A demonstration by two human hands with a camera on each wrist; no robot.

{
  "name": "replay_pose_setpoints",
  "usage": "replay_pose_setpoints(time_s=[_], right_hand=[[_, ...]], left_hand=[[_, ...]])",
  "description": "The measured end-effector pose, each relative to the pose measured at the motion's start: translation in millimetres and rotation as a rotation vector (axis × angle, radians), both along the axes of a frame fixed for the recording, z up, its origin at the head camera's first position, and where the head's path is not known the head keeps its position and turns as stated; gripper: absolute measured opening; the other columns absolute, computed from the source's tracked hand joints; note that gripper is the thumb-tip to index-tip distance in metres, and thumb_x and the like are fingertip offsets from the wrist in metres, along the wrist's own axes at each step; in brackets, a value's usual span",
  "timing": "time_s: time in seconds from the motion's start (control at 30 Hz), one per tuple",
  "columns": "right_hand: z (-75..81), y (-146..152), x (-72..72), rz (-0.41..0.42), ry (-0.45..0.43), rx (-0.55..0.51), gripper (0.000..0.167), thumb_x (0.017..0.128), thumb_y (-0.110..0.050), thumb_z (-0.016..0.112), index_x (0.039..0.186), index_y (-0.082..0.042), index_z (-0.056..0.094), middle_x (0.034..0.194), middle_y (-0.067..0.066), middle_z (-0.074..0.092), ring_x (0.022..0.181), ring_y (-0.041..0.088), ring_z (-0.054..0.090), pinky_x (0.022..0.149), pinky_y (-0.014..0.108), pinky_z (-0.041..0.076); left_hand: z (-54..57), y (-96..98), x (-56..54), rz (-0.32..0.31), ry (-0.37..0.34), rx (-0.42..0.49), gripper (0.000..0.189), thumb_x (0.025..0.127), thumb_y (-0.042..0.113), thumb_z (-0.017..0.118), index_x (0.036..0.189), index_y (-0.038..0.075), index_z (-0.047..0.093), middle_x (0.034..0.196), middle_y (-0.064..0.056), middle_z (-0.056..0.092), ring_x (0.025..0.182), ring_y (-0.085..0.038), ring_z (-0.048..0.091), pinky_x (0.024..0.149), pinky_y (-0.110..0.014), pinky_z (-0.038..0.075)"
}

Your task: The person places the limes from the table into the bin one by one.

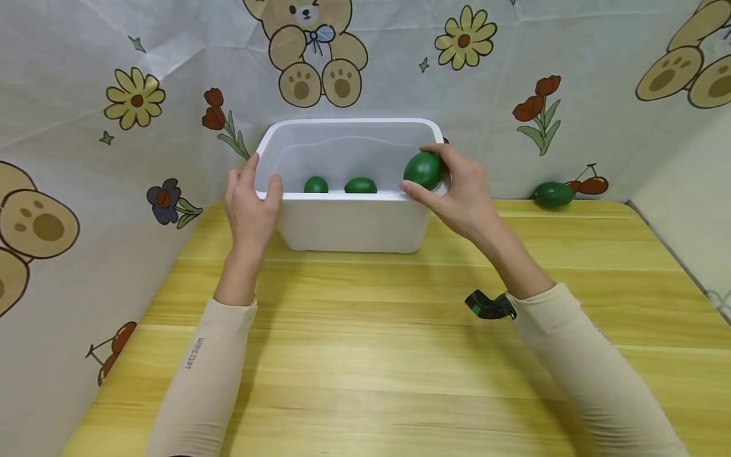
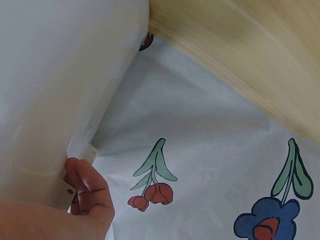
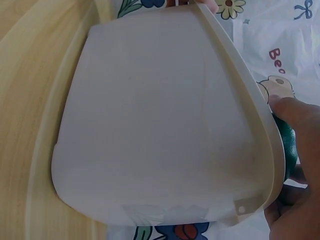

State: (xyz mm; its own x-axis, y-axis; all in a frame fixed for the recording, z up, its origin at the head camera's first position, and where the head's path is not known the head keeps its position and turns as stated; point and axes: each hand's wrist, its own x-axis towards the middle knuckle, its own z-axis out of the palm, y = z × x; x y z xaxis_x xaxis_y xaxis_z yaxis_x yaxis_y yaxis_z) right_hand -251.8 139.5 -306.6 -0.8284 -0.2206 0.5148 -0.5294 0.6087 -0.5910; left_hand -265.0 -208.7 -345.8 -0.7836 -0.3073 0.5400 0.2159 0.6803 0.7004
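Note:
A white plastic bin (image 1: 354, 222) stands on the table against the patterned backdrop. My left hand (image 1: 251, 203) grips its left end, thumb at the front rim; the left wrist view shows curled fingers (image 2: 90, 187) against the outer side under the rim. At the right rim, my right hand (image 1: 465, 190) holds a glossy green egg-shaped fruit (image 1: 423, 169) between thumb and fingers. From the right wrist view the fruit (image 3: 286, 142) shows partly behind the rim. Inside the bin are two more green fruits, a left one (image 1: 316, 185) and a right one (image 1: 360, 185), their lower parts hidden.
Another green egg-shaped fruit (image 1: 553, 195) lies at the table's back edge on the right. A black strap (image 1: 490, 305) sticks out from the right wrist. The wooden table (image 1: 365, 355) meets the printed cloth (image 1: 388, 70) at the back and left.

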Motion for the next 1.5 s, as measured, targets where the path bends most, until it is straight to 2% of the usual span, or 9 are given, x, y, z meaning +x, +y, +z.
replay_pose_setpoints(time_s=[0.17, 0.37, 0.6, 0.77, 0.9, 1.03, 1.17, 1.3, 1.5], right_hand=[[-2.1, -1.0, -1.8, 0.007, 0.013, 0.077, 0.069, 0.095, -0.039, 0.078, 0.152, -0.009, 0.052, 0.139, 0.014, 0.063, 0.119, 0.03, 0.061, 0.099, 0.048, 0.048], [-9.2, -1.4, -0.7, 0.02, 0.06, 0.126, 0.06, 0.1, -0.034, 0.069, 0.147, 0.0, 0.054, 0.141, 0.021, 0.062, 0.132, 0.039, 0.053, 0.109, 0.057, 0.04], [-17.1, -0.4, 0.7, 0.036, 0.135, 0.124, 0.048, 0.102, -0.03, 0.065, 0.138, 0.002, 0.061, 0.138, 0.019, 0.066, 0.134, 0.039, 0.051, 0.112, 0.057, 0.039], [-21.2, -0.4, 2.2, 0.011, 0.144, 0.134, 0.045, 0.104, -0.031, 0.062, 0.136, 0.001, 0.063, 0.138, 0.018, 0.067, 0.14, 0.036, 0.047, 0.117, 0.054, 0.036], [-22.0, 0.2, 1.7, 0.001, 0.154, 0.091, 0.046, 0.103, -0.031, 0.065, 0.136, 0.002, 0.063, 0.139, 0.018, 0.066, 0.143, 0.034, 0.048, 0.118, 0.053, 0.037], [-24.7, 8.7, -0.3, -0.016, 0.069, -0.027, 0.059, 0.106, -0.037, 0.061, 0.152, -0.003, 0.048, 0.156, 0.016, 0.053, 0.148, 0.032, 0.045, 0.121, 0.053, 0.035], [-33.8, 28.8, -6.0, -0.065, -0.057, -0.113, 0.067, 0.11, -0.048, 0.047, 0.163, -0.009, 0.033, 0.166, 0.016, 0.041, 0.147, 0.036, 0.044, 0.124, 0.056, 0.029], [-43.9, 54.1, -12.0, -0.127, -0.114, -0.109, 0.066, 0.112, -0.05, 0.039, 0.161, -0.006, 0.038, 0.162, 0.021, 0.044, 0.146, 0.043, 0.044, 0.123, 0.061, 0.028], [-53.9, 89.8, -12.8, -0.246, -0.212, -0.108, 0.065, 0.111, -0.05, 0.042, 0.158, -0.005, 0.042, 0.16, 0.025, 0.045, 0.145, 0.051, 0.042, 0.119, 0.065, 0.031]], left_hand=[[1.0, -0.3, 1.1, 0.0, -0.011, 0.004, 0.064, 0.1, 0.041, 0.056, 0.155, 0.01, 0.054, 0.116, -0.023, 0.055, 0.105, -0.037, 0.056, 0.089, -0.043, 0.044], [1.2, -0.2, 1.8, -0.003, -0.017, 0.004, 0.064, 0.1, 0.042, 0.055, 0.156, 0.012, 0.053, 0.117, -0.022, 0.055, 0.105, -0.036, 0.056, 0.088, -0.042, 0.044], [-0.7, 0.2, 0.2, -0.007, -0.018, 0.005, 0.064, 0.1, 0.043, 0.056, 0.156, 0.012, 0.053, 0.117, -0.022, 0.055, 0.105, -0.035, 0.056, 0.089, -0.042, 0.045], [-0.3, 1.3, -0.2, -0.011, -0.019, 0.004, 0.064, 0.1, 0.043, 0.055, 0.156, 0.012, 0.053, 0.118, -0.023, 0.055, 0.107, -0.036, 0.057, 0.091, -0.045, 0.047], [0.7, 1.6, 1.6, -0.009, -0.03, 0.013, 0.064, 0.1, 0.043, 0.056, 0.157, 0.013, 0.052, 0.119, -0.023, 0.055, 0.108, -0.036, 0.056, 0.092, -0.045, 0.046], [1.1, 1.9, 2.3, -0.008, -0.025, 0.015, 0.064, 0.1, 0.043, 0.055, 0.157, 0.012, 0.052, 0.119, -0.023, 0.055, 0.108, -0.035, 0.056, 0.091, -0.043, 0.046], [0.9, 2.0, 2.4, -0.013, -0.026, 0.013, 0.064, 0.101, 0.043, 0.054, 0.157, 0.013, 0.051, 0.119, -0.023, 0.055, 0.107, -0.034, 0.055, 0.09, -0.042, 0.046], [0.6, 2.3, 2.4, -0.013, -0.029, 0.013, 0.064, 0.101, 0.043, 0.054, 0.157, 0.013, 0.051, 0.119, -0.023, 0.055, 0.108, -0.034, 0.055, 0.09, -0.042, 0.046], [0.5, 2.5, 2.6, -0.011, -0.022, 0.014, 0.064, 0.101, 0.042, 0.054, 0.157, 0.012, 0.052, 0.119, -0.023, 0.055, 0.109, -0.035, 0.056, 0.091, -0.043, 0.046]])
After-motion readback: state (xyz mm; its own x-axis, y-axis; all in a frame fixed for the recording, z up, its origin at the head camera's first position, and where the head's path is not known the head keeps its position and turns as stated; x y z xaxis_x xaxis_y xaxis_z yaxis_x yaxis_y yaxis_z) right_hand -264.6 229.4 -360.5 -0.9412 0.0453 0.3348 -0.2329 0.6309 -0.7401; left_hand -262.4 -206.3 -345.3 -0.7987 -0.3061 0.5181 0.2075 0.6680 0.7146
